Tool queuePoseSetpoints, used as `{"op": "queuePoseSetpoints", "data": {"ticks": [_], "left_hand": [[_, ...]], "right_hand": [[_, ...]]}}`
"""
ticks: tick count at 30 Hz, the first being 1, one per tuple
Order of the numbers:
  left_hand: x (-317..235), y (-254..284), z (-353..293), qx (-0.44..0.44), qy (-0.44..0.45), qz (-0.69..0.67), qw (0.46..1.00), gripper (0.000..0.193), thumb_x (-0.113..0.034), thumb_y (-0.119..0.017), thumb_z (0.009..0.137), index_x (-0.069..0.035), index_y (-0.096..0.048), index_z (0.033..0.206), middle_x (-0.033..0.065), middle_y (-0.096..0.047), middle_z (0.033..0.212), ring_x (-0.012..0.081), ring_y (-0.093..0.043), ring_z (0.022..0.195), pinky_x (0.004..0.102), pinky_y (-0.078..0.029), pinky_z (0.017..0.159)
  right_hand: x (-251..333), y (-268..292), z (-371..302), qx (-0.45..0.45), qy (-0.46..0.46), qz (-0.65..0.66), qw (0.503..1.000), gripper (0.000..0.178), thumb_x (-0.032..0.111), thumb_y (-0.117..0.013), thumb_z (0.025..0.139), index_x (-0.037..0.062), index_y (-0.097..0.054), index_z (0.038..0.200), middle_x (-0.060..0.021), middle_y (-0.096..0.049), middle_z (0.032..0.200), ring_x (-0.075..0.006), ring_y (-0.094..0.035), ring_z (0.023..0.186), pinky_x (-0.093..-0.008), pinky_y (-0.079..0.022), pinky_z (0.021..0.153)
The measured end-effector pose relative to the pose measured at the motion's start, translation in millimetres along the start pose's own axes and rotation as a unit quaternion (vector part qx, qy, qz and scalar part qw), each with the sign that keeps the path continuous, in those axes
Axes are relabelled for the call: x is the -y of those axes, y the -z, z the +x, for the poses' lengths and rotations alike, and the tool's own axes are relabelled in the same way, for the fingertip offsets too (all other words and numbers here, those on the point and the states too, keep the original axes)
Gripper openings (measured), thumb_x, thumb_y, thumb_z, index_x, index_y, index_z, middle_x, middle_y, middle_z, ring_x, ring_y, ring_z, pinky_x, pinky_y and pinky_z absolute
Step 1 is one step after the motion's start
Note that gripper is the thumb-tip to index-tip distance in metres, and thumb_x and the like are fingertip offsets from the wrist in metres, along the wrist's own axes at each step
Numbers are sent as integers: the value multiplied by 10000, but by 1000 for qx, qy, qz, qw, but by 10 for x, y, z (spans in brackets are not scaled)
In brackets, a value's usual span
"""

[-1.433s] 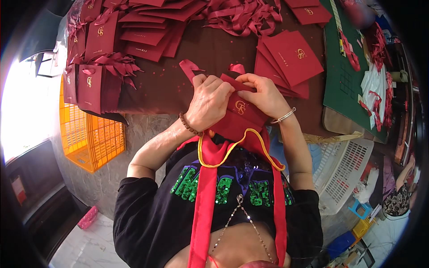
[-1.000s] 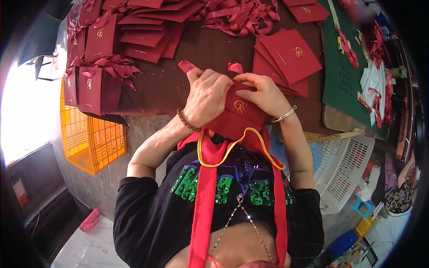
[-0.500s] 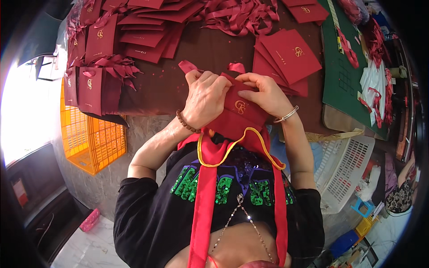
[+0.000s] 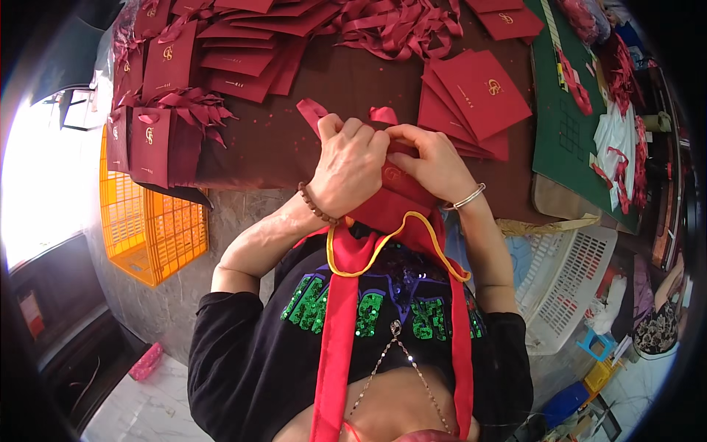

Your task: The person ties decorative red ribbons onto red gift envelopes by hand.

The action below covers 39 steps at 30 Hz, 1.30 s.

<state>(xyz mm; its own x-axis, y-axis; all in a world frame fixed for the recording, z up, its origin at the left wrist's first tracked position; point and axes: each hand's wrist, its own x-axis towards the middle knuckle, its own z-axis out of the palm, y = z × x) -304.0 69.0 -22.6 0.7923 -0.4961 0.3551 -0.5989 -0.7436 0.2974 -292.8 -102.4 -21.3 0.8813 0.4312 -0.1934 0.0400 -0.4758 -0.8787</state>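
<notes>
The person's right hand (image 4: 438, 163) has its grip pinching, thumb and forefinger nipping the upper edge of a dark red paper bag (image 4: 398, 193); the left hand (image 4: 347, 166) has its fingers curled in close beside it, bearing on the bag's upper left side. The bag is stiff, matt and flat-faced, with a gold emblem partly shaded on its front. It sits at the worktop's near edge, just in front of the red apron (image 4: 335, 353) with its yellow piping, though I can't tell whether it rests there or hangs clear. The knuckles hide much of its top, so I can't judge the long axis; its upper edge points toward the worktop's far side, and it leans a little askew. Just beyond the fingers a glossy ribbon end (image 4: 311, 114) and a small ribbon loop (image 4: 383, 115) stick up. Right of the hands, flat red bags (image 4: 482, 96) lie fanned on the brown, cloth-covered worktop (image 4: 346, 81); a green mat (image 4: 560, 140) covers its right end. Finished-looking bags with ribbon handles (image 4: 151, 147) stand at the near left corner, and silky ribbons (image 4: 398, 29) tangle toward the far edge. Below that left corner sits an orange plastic-mesh crate (image 4: 151, 228).
</notes>
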Motion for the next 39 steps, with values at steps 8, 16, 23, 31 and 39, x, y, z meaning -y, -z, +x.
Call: {"op": "queuePoseSetpoints", "data": {"ticks": [8, 16, 23, 31, 39], "left_hand": [[155, 121, 22, 34, 82, -231, 969, 230, -97, -646, 749, -84, -545, 956, 32, -613, 693, 211, -580, 704, 359, -323, 778], [364, 317, 214, 132, 58, -117, 983, 146, -208, -612, 811, -66, -640, 791, 51, -614, 803, 228, -576, 832, 340, -378, 800], [812, 184, 578, 371, 21, -318, 872, 131, -134, -621, 779, -45, -661, 867, 69, -581, 953, 207, -540, 920, 292, -412, 826], [836, 155, 756, 535, -58, -348, 768, 124, -108, -611, 794, -44, -659, 889, 62, -546, 953, 180, -514, 928, 296, -409, 786], [823, 3, 655, 475, -51, -417, 773, 120, -166, -588, 815, -55, -617, 850, 87, -508, 1056, 220, -461, 1014, 316, -362, 874]], "right_hand": [[26, -12, -37, -2, 13, 37, 999, 319, 23, -616, 778, -37, -572, 1089, -125, -654, 988, -198, -633, 941, -293, -483, 828], [60, -75, -57, -20, 37, -75, 996, 281, 139, -612, 778, 49, -592, 1043, -152, -650, 874, -330, -623, 814, -402, -476, 682], [162, -159, -75, -46, 74, -81, 993, 203, 106, -649, 779, 44, -525, 928, -128, -659, 843, -306, -642, 757, -358, -485, 645], [145, -184, -74, -56, 84, -132, 986, 206, 104, -657, 771, 46, -522, 916, -119, -652, 810, -303, -637, 734, -366, -478, 636], [132, -123, -75, -46, 28, -49, 997, 233, 98, -688, 745, 31, -566, 932, -120, -657, 813, -258, -661, 765, -313, -485, 634]]}}
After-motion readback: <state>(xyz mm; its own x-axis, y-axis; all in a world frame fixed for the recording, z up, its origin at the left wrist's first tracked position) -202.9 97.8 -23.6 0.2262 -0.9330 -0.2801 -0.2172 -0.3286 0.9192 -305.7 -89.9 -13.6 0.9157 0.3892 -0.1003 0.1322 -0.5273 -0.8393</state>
